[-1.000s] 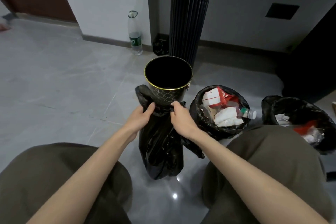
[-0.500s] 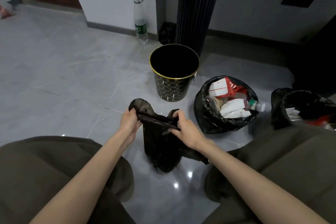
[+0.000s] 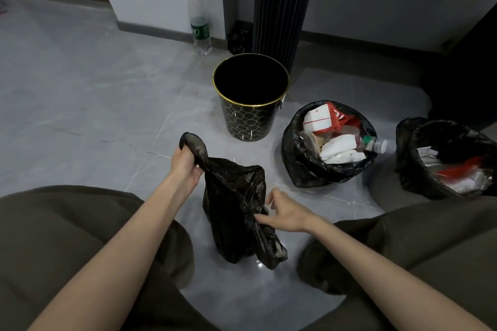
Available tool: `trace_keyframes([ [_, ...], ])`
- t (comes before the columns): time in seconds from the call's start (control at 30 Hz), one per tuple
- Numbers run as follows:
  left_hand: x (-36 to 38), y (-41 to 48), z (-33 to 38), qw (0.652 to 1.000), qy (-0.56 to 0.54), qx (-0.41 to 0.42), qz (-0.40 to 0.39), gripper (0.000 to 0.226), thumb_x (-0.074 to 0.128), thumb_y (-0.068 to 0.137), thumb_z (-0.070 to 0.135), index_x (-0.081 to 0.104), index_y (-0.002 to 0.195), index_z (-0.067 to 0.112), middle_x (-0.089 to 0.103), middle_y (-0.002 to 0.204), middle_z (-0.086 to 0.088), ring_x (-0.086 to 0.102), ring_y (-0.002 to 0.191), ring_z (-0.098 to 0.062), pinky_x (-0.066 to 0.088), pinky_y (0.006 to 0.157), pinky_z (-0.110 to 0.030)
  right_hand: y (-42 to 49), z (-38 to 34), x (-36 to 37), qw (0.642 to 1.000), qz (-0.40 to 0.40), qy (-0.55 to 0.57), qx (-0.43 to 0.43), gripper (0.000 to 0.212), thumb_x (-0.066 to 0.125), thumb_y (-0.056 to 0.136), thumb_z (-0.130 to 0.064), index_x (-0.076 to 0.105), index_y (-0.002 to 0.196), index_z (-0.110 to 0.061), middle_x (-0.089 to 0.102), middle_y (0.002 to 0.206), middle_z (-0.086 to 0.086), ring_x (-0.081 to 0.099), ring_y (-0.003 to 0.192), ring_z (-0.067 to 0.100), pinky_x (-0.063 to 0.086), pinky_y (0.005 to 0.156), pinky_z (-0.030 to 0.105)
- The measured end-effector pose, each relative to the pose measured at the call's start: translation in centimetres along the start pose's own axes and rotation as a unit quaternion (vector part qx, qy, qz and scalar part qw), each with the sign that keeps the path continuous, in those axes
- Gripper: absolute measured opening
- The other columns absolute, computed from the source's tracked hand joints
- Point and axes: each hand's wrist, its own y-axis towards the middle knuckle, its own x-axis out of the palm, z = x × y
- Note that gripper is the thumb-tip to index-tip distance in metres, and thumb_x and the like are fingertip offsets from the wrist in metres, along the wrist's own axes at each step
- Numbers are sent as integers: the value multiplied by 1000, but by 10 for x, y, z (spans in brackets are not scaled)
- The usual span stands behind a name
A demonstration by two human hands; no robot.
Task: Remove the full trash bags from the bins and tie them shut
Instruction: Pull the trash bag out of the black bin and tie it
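A black trash bag point(image 3: 231, 204) stands on the floor between my knees, out of its bin. My left hand point(image 3: 185, 166) grips one gathered corner of the bag's mouth and holds it up to the left. My right hand point(image 3: 287, 212) is lower, at the bag's right side, with fingers spread and fingertips touching a loose flap. Behind the bag stands the black bin with a gold rim point(image 3: 251, 99), with nothing in it. To the right are two bins lined with black bags full of rubbish, the middle bin point(image 3: 304, 166) and the right bin point(image 3: 408, 169).
A clear plastic bottle point(image 3: 199, 21) stands by the wall behind the bin. A dark ribbed column point(image 3: 285, 2) rises just right of it. My knees in dark olive trousers fill both lower corners. Grey tiled floor stretches to the left.
My right hand has let go of the bag's mouth and dropped to the flap on its right side. My left hand pulled its corner up and left. The view tilted down.
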Motion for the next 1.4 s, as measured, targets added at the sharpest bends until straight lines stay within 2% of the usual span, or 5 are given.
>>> trace_keyframes([
  [0.3, -6, 8, 0, 1000, 13, 23, 11, 28, 28, 94, 1, 48, 82, 16, 45, 53, 0, 32, 57, -13, 31, 50, -24, 0, 12, -16, 970, 201, -99, 93, 23, 39, 89, -6, 52, 109, -4, 63, 108, 24, 59, 101, 42, 47, 80, 40],
  [0.63, -17, 13, 1, 999, 18, 26, 19, 25, 22, 92, -2, 44, 80, -4, 23, 62, -2, 28, 30, -6, 32, 36, -11, 11, 19, -55, 910, 402, 74, 76, 25, 47, 93, -17, 56, 116, -14, 56, 123, 9, 50, 116, 28, 41, 100, 45],
  [0.87, -11, 3, 1, 1000, -1, 7, 13, 30, 34, 99, 7, 48, 124, 11, 34, 67, -2, 32, 54, -12, 41, 47, -21, 12, -59, -5, 971, 149, -120, -146, 112, 67, 74, -59, 1, 152, -11, 1, 160, 4, -6, 148, 21, -2, 120, 43],
  [1.1, -11, 2, 3, 999, -24, -30, 5, 38, 33, 102, 16, 36, 139, 11, 54, 127, -14, 56, 97, -22, 45, 81, -43, 52, -44, 31, 965, 200, -64, -154, 74, 55, 93, -38, 14, 151, -20, 11, 159, 2, 7, 148, 21, 7, 121, 36],
  [1.4, -15, 6, 0, 996, 8, -76, -54, 21, 31, 102, 18, 50, 99, 13, 54, 87, -6, 55, 78, -20, 48, 73, -43, 77, -69, 48, 966, 161, -89, -182, 111, 58, 71, -72, 5, 152, -19, 4, 160, 1, -8, 148, 19, -18, 113, 43],
])
